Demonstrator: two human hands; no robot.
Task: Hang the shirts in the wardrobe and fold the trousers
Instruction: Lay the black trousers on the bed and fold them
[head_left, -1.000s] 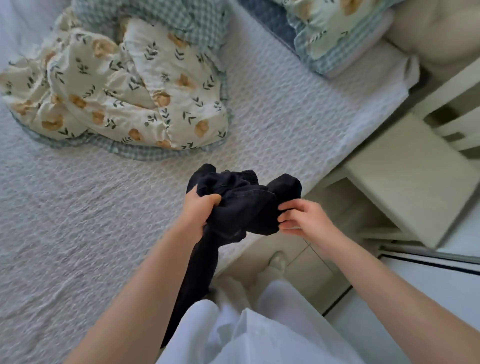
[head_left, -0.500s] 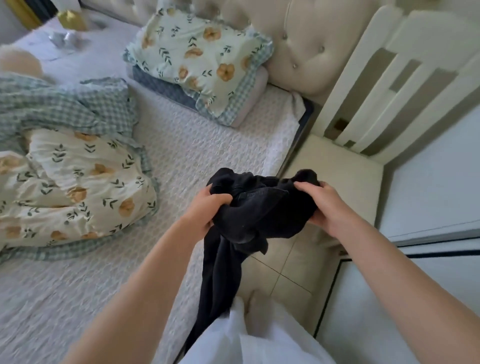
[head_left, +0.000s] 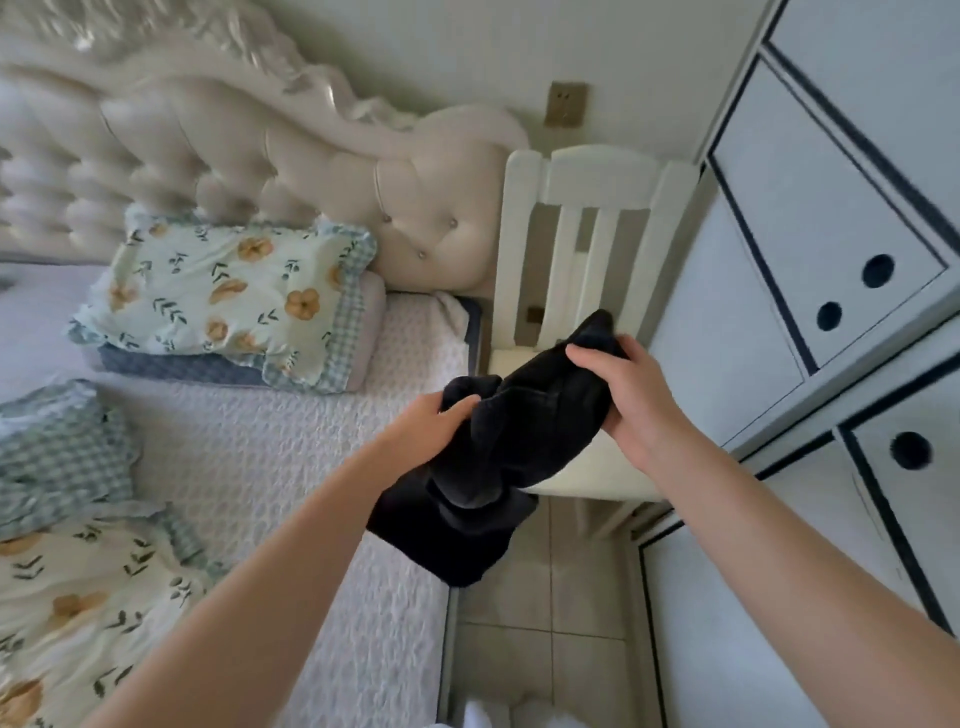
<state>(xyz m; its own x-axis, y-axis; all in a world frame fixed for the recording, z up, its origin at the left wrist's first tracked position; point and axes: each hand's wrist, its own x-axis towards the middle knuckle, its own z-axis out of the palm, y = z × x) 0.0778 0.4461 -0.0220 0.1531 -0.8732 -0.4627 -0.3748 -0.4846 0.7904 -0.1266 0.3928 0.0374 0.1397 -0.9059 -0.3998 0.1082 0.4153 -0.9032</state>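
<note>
Black garment (head_left: 524, 441): bunched into a loose bundle, held up in the air between both hands, over the gap between bed edge and chair seat. Lower part hanging in a broad fold toward the floor. Kind of garment not clear from the folds.

Left hand (head_left: 423, 434): at the bundle's left end, fingers curled round the cloth, thumb pressed on top, clamped on the fabric.

Right hand (head_left: 631, 402): at the bundle's upper right end, higher than the left. Fingers close together, hooked over the cloth and gripping it.

Chair (head_left: 584, 244): white, slatted back, standing between bed and wardrobe, seat partly hidden behind garment and right hand.

Wardrobe (head_left: 810, 218): white panels with dark trim and round holes, along the right side, just beside the chair.

Bed (head_left: 270, 457): pale textured cover, on the left.

Headboard (head_left: 249, 156): cream, padded, against the wall.

Pillow (head_left: 223, 296): floral with checked border, at the head of the bed.

Quilt (head_left: 78, 597): same floral print, rumpled, lower left.

Wall socket (head_left: 565, 104): above the chair.

Tiled floor (head_left: 545, 634): between bed and wardrobe.
</note>
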